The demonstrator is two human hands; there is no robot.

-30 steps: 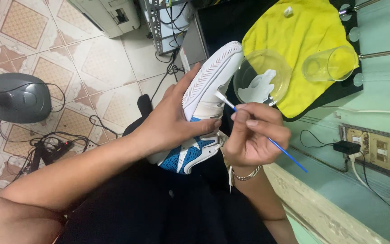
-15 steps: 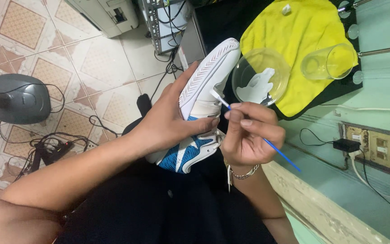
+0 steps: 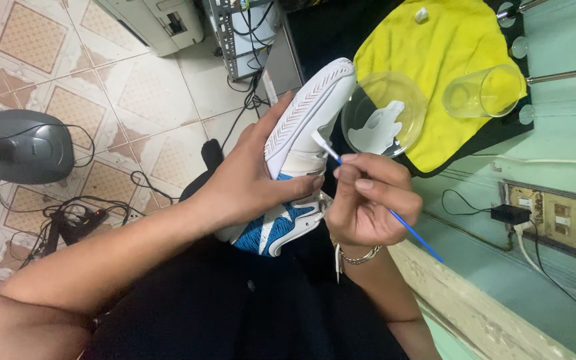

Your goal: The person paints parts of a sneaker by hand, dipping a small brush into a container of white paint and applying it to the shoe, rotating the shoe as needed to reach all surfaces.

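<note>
- The scene was a tiled floor (image 3: 68, 100) in beige and brown on the left, with a pale green desk (image 3: 568, 140) along the right edge.
- A yellow cloth (image 3: 448, 47) lay on a black mat (image 3: 328, 33) on the desk. On the cloth stood a shallow clear dish (image 3: 411, 90) holding white paint, and beside it a clear glass (image 3: 485, 92) lying on its side.
- A wall socket strip (image 3: 555, 217) with a black plug sat below the desk edge. On the floor, a grey rounded appliance (image 3: 25, 147), loose black cables (image 3: 68, 220) and a grey computer case (image 3: 151, 23) stood well apart from the hands.
- The left hand (image 3: 248, 180) gripped the white and blue shoe (image 3: 295, 167) around its midsection, fingers wrapped over the sole side and thumb on the upper.
- The shoe was held above the lap, sole up. Its long axis ran diagonally, toe pointing up-right towards the dish and heel towards the lap.
- The right hand (image 3: 368, 200) pinched a thin blue brush (image 3: 408, 230) between fingertips and thumb. The white bristle tip touched the shoe's side wall near the sole edge; the handle trailed down-right.
- The dish rim lay just beside the shoe toe, leaving little room there. Open room remained left of the shoe, over the floor.
</note>
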